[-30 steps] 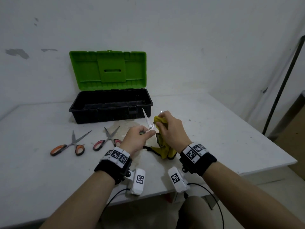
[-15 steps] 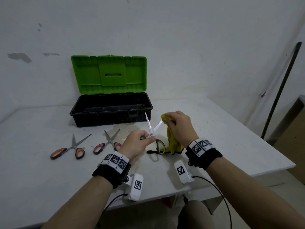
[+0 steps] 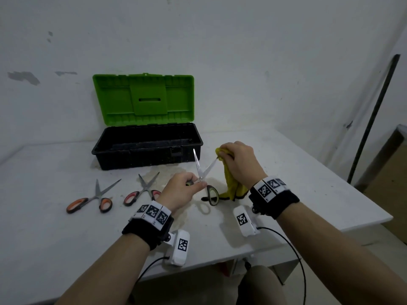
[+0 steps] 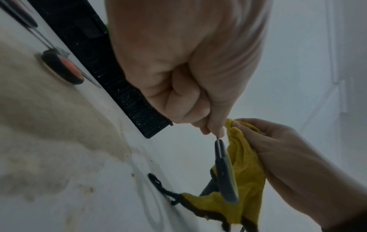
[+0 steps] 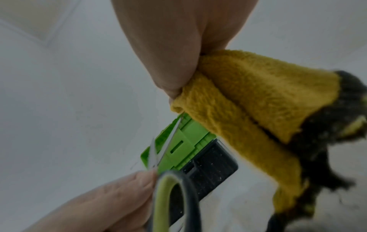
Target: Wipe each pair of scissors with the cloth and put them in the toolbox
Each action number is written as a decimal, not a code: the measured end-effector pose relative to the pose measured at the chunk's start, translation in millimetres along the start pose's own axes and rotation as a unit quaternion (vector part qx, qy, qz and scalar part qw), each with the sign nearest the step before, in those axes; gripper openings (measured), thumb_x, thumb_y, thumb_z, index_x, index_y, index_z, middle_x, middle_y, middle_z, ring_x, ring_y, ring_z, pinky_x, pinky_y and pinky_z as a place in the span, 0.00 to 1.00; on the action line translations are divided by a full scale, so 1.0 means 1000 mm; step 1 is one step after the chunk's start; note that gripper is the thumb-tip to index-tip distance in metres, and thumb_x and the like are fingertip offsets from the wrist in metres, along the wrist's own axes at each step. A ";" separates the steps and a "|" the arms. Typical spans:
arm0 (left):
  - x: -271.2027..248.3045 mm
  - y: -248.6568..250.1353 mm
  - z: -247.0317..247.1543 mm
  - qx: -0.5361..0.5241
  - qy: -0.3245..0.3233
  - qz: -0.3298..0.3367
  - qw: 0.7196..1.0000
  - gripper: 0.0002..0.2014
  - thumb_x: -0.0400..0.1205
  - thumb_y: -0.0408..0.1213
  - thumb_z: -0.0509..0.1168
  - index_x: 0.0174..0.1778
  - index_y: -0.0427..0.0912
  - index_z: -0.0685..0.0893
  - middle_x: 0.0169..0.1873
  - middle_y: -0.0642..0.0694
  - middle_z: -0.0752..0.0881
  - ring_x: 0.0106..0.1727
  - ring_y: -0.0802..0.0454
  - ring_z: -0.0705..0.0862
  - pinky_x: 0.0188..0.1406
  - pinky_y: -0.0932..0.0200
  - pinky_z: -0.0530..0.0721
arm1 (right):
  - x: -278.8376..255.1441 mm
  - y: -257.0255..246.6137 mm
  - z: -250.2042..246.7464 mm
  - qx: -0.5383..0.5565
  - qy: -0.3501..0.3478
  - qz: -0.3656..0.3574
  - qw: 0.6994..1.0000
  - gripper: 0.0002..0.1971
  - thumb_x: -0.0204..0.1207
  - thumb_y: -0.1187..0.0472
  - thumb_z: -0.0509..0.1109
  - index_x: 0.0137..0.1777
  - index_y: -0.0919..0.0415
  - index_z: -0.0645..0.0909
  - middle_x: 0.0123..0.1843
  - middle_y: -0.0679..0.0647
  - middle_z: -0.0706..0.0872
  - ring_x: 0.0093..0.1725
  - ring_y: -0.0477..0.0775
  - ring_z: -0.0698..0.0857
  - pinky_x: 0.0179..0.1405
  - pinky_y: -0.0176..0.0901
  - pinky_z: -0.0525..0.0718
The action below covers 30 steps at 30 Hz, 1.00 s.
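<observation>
- Head view: the left hand pinches the green-handled scissors at the pivot, thumb and forefinger closed tight on the joint, the other fingers curled in.
- Those scissors stand off the table near the centre of the scene, blades spread in a V: one blade points toward about 12 o'clock, the other toward about 1 o'clock. One handle loop hangs down toward 6 o'clock below the pinch.
- The right hand is closed round the yellow cloth, fingers bunching its top. The tip of the 1 o'clock blade meets the cloth at that hand; the rest of the cloth trails down to the table.
- Right wrist view: the blade tip runs up into the fold of cloth under the fingers.
- Left wrist view: the loop hangs edge-on just beside the cloth.
- The toolbox sits at 11 o'clock from the hands, green lid upright, black tray open.
- The orange-handled scissors lie flat at 9 o'clock, handles toward the viewer, blades parted and pointing toward 1 o'clock.
- The red-handled scissors lie between that pair and the left hand, blades parted, pointing roughly 12 to 1 o'clock.
</observation>
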State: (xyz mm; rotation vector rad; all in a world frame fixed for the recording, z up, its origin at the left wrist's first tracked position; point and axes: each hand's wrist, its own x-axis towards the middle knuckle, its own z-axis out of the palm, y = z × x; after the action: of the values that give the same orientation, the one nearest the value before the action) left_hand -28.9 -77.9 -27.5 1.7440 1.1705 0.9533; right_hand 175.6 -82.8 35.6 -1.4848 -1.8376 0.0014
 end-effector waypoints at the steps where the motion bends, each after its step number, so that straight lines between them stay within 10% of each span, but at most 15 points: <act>1: -0.001 0.001 0.001 -0.023 -0.001 -0.011 1.000 0.16 0.81 0.44 0.75 0.31 0.45 0.80 0.22 0.55 0.74 0.23 0.56 0.71 0.27 0.58 0.70 | -0.004 -0.005 0.000 0.017 -0.001 -0.024 1.000 0.09 0.82 0.54 0.67 0.54 0.55 0.86 0.46 0.53 0.84 0.47 0.54 0.82 0.49 0.41 0.79; 6: -0.004 0.008 0.002 -0.136 -0.021 -0.072 0.988 0.14 0.83 0.40 0.73 0.35 0.44 0.77 0.21 0.51 0.68 0.21 0.54 0.64 0.19 0.63 0.57 | -0.029 -0.016 0.017 0.054 -0.068 -0.135 0.987 0.07 0.81 0.58 0.69 0.55 0.56 0.87 0.47 0.50 0.83 0.45 0.46 0.82 0.48 0.32 0.79; 14: -0.007 0.006 0.001 -0.124 -0.028 -0.064 0.990 0.15 0.83 0.40 0.73 0.33 0.44 0.77 0.20 0.50 0.68 0.20 0.54 0.62 0.17 0.64 0.59 | -0.010 0.005 0.004 0.054 0.057 -0.046 0.996 0.08 0.80 0.57 0.70 0.55 0.56 0.87 0.46 0.52 0.86 0.45 0.48 0.83 0.50 0.39 0.82; 20: -0.005 0.010 0.003 -0.114 -0.016 -0.053 0.992 0.14 0.83 0.39 0.73 0.34 0.42 0.78 0.18 0.53 0.70 0.19 0.54 0.65 0.16 0.65 0.62 | -0.036 -0.010 0.022 0.079 -0.051 -0.108 0.990 0.07 0.81 0.58 0.70 0.55 0.55 0.87 0.48 0.51 0.85 0.46 0.46 0.83 0.50 0.32 0.80; 30: -0.007 0.008 0.001 -0.067 -0.022 -0.039 0.997 0.14 0.81 0.42 0.74 0.34 0.42 0.80 0.21 0.52 0.72 0.22 0.54 0.67 0.22 0.61 0.66 | -0.013 -0.004 0.001 0.033 0.011 -0.019 0.999 0.08 0.81 0.55 0.69 0.55 0.56 0.87 0.45 0.53 0.86 0.45 0.51 0.82 0.49 0.40 0.80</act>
State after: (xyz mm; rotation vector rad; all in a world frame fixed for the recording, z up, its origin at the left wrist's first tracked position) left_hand -27.4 -86.6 -21.0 1.5931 1.1121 0.9215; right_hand 172.5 -94.4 29.6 -1.3999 -1.8292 0.0264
